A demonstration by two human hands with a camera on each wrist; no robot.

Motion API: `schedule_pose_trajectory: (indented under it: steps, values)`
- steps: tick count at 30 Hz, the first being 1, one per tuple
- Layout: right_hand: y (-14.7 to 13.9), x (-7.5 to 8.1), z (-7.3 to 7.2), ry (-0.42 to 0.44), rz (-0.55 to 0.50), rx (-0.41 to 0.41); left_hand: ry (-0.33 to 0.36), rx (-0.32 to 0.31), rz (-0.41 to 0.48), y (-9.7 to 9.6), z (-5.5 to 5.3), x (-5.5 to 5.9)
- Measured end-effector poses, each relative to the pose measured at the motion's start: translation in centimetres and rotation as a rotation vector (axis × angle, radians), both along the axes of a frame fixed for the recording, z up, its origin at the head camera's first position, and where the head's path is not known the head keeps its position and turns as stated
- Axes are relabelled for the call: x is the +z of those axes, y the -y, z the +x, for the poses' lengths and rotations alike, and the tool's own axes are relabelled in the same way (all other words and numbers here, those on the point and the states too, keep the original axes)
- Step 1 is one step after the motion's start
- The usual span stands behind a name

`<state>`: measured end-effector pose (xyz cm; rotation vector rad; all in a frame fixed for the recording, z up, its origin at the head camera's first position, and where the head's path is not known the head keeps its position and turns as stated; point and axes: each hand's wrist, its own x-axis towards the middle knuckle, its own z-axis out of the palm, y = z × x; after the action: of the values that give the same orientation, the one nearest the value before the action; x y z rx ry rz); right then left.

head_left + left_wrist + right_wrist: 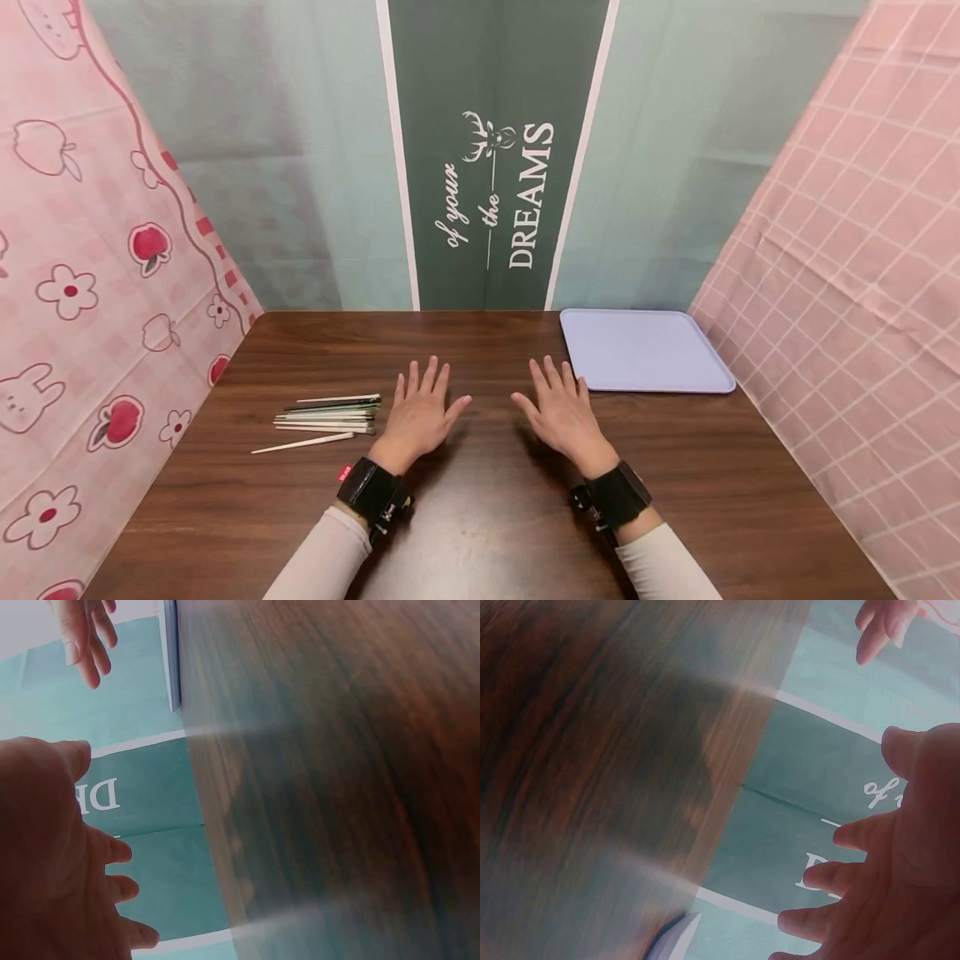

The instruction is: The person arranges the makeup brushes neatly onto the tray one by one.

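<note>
Sticks (pixel 330 416), probably light, stiff and snappable, are lying bunched on the desk (pixel 480 492) beside the left hand (pixel 417 417), likely suiting a mid-shaft pinch; the right hand (pixel 566 417) is hovering near a lavender tray (pixel 645 350); both are holding nothing, fingers spread.

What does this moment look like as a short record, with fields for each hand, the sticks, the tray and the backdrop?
left hand: spread above the table, holding nothing
right hand: spread above the table, holding nothing
thin sticks: grouped left of the left hand; one pale stick lies apart, nearer the person
tray: lavender, far right of the table
backdrop: green, white lettering including "DREAMS"
</note>
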<state>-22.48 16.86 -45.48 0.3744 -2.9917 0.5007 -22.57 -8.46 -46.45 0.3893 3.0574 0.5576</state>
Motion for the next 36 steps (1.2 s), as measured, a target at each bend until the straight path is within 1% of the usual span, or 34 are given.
schedule_pose_trajectory:
  steps: [7,10,17,23,32,36]
  values:
    - [0.0,0.0,0.0,0.022,0.000,0.000,-0.002,-0.005,0.017,0.1,0.3,0.1]
    - [-0.1,0.2,0.0,0.030,-0.003,-0.007,-0.007,-0.009,0.018,0.0,0.2,0.1]
    - [-0.4,0.4,0.0,0.048,0.000,-0.012,0.017,-0.011,-0.010,-0.4,-0.1,0.1]
    - [-1.3,0.4,-0.1,0.036,0.002,-0.028,-0.001,-0.021,0.005,-1.2,-0.1,0.2]
    - [-3.5,0.2,-0.7,0.045,0.025,-0.072,0.034,-0.033,-0.030,-2.9,-1.2,-0.1]
    - [-4.3,0.4,-1.1,0.047,0.019,-0.085,0.035,-0.042,-0.041,-3.7,-1.8,-0.2]
